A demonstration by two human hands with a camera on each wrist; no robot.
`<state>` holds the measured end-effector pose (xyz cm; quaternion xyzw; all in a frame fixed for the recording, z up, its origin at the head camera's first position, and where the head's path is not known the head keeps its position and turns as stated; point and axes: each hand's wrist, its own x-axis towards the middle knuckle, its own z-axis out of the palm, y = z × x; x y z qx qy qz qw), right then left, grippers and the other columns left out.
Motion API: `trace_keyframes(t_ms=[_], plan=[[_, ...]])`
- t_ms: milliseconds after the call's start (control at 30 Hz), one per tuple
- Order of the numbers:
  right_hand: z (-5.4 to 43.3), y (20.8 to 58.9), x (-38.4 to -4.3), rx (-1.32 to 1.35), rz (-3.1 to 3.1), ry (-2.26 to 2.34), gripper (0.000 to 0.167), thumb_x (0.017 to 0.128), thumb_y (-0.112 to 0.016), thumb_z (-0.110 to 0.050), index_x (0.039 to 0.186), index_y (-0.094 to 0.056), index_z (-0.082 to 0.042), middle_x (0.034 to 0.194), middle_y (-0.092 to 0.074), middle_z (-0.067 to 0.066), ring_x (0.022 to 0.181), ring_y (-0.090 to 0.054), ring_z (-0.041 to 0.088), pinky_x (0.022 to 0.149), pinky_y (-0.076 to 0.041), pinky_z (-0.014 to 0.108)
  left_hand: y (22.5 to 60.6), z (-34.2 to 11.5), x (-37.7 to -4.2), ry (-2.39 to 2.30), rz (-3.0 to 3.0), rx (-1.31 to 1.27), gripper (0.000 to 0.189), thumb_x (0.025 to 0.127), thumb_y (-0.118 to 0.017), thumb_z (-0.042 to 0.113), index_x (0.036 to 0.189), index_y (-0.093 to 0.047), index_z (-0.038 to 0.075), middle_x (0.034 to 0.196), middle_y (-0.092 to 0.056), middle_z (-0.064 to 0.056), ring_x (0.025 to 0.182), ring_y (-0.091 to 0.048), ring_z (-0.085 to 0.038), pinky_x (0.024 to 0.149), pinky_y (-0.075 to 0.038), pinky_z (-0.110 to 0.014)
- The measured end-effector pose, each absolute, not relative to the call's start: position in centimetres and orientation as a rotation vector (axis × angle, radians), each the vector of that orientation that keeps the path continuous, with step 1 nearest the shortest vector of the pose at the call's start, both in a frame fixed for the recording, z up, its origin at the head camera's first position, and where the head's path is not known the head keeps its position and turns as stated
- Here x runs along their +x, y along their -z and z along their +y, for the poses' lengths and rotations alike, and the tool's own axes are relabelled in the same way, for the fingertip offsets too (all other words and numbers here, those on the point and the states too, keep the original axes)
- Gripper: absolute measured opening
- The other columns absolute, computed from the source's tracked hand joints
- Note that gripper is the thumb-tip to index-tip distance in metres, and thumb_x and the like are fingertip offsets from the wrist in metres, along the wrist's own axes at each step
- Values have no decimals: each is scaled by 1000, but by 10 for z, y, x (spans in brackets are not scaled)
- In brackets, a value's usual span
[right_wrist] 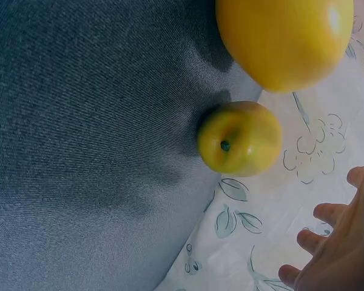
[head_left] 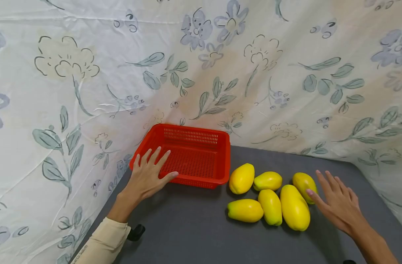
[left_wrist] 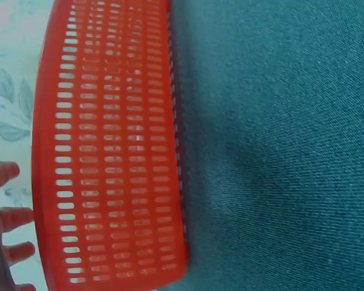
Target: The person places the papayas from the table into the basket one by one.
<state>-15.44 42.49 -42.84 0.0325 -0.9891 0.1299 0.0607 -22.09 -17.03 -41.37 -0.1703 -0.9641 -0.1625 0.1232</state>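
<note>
My left hand (head_left: 147, 176) is spread with its fingers straight above the near left side of a red plastic basket (head_left: 222, 157). It holds nothing; whether it touches the rim cannot be told. The left wrist view shows the basket's slotted side wall (left_wrist: 112, 145) and fingers beyond its rim. My right hand (head_left: 341, 203), fingers extended, hovers at the right of several smooth yellow oblong fruits with greenish ends, like papayas or mangoes. Nearest to it are a smaller fruit (head_left: 303, 185) and the largest fruit (head_left: 294, 209). In the right wrist view, one fruit (right_wrist: 239, 139) shows its dark stem spot.
Other yellow fruits (head_left: 242, 179) lie between the basket and the right hand on a dark grey table (head_left: 194, 227). Floral cloth (head_left: 270, 91) hangs behind the table and along its left and right sides. A small black object (head_left: 136, 232) sits by the left wrist.
</note>
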Motion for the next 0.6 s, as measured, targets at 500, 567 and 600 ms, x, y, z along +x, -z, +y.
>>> trace_keyframes(t_ms=[500,567,600], plan=[[425,436,-156,83,-2966,-391,85,111,-46,-51,171,-4,-9,171,-5,36,148,-13,68,99,-14,87,430,-177,-221,463,-2807,-505,80,96,-59,66,161,-47,21,162,-48,-19,149,-38,-47,119,-15,-76],[425,437,-157,83,-2946,-394,84,111,-48,-50,171,-6,-9,171,-7,37,146,-17,68,98,-17,87,432,-177,-221,452,-2812,-503,78,97,-59,66,160,-50,21,160,-50,-18,147,-41,-47,119,-17,-76],[425,438,-157,85,-2939,-398,84,111,-48,-50,171,-6,-9,170,-8,37,145,-18,68,97,-18,87,433,-178,-221,444,-2813,-504,77,97,-58,66,159,-51,21,158,-52,-18,146,-42,-46,118,-17,-76]])
